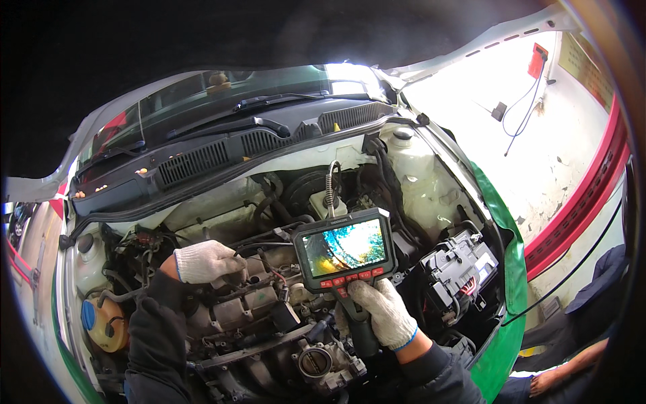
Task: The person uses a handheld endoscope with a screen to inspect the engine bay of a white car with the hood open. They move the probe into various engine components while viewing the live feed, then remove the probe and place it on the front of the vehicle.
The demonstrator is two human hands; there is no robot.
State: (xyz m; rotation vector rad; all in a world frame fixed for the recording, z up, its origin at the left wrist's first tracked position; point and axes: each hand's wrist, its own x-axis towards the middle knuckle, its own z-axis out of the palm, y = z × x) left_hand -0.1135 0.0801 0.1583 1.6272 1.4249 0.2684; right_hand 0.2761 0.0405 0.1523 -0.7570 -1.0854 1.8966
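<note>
My right hand [385,313], in a white knit glove, grips the handle of a handheld inspection camera [346,275] with red buttons. Its lit screen [344,248] shows a blurred picture in turquoise, yellow and brown. From the top of the housing a springy metal cable [330,188] rises and bends over. Over the engine [249,306], left of the screen, my gloved left hand [210,261] has its fingers drawn together and pointing down. Whatever they pinch, if anything, is hidden from this side.
A battery [461,273] sits right of the device, beside a green fender cover [494,236]. An orange reservoir with a blue cap [104,323] stands at the left. The raised hood [222,34] hangs overhead. Another person's forearm [572,367] shows at lower right.
</note>
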